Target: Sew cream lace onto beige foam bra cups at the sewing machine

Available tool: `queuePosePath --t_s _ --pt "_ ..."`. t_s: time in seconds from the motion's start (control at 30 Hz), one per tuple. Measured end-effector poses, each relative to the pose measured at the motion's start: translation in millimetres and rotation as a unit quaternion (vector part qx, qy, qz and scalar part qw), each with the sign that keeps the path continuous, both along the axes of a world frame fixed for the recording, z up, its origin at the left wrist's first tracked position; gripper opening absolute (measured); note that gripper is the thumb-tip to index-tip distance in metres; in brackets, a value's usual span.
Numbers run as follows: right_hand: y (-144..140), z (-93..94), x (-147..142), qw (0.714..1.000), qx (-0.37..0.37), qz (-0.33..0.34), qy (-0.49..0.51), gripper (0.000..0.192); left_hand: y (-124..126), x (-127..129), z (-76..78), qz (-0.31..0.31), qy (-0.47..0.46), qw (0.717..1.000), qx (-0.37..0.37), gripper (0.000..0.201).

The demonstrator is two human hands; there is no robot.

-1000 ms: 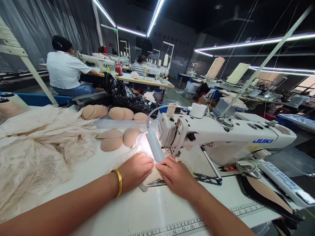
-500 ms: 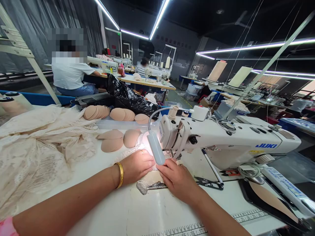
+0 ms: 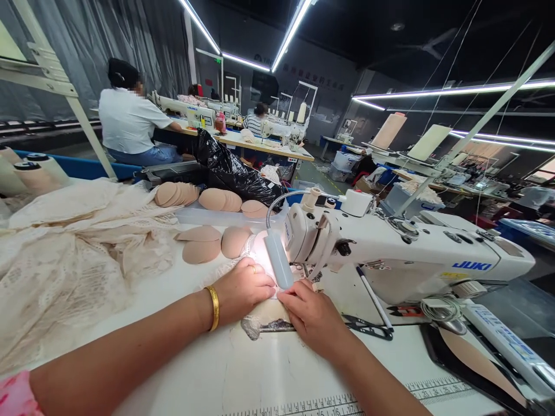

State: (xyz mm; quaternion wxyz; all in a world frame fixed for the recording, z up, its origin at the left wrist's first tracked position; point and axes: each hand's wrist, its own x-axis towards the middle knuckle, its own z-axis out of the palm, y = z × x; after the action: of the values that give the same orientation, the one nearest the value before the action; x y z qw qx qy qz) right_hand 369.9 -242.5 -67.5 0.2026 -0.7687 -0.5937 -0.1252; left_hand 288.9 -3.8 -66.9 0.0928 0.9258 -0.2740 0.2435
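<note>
Machine (image 3: 411, 242) on white tabletop (image 3: 247, 375), dim workshop (image 3: 342, 58)

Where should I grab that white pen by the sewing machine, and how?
Probably pinch the pen at its middle, from above on the near side, with the right hand. It's long and thin, lying slanted, and the sewing machine rises behind it.

A co-worker (image 3: 130, 124) in white is seated near a grey curtain (image 3: 134, 34) — overhead, strip lights (image 3: 293, 34) and a fan (image 3: 428, 47) are mounted.
</note>
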Motion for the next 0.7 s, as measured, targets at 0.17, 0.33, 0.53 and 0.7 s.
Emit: queuePosePath --t_s 0.17,0.33,0.53,0.7 --pt "3 -2.3 -1 1.000 0.009 -0.003 -0.012 0.039 3 5 -7.7 0.024 -0.008 0.999 0.020 0.027" --pt "4 -1.4 -2 1.000 0.018 -0.001 0.007 0.037 2 3 -5.0 0.056 0.013 0.998 0.027 0.021" --pt "1 0.4 -6 0.995 0.066 0.036 0.062 0.030 3 1 14.8 0.085 0.043 0.995 -0.002 0.026" --pt "10 14.6 -38 0.884 0.089 -0.004 0.460 0.032 -12 -67 39.7 0.056 0.056 0.991 -0.106 0.031"
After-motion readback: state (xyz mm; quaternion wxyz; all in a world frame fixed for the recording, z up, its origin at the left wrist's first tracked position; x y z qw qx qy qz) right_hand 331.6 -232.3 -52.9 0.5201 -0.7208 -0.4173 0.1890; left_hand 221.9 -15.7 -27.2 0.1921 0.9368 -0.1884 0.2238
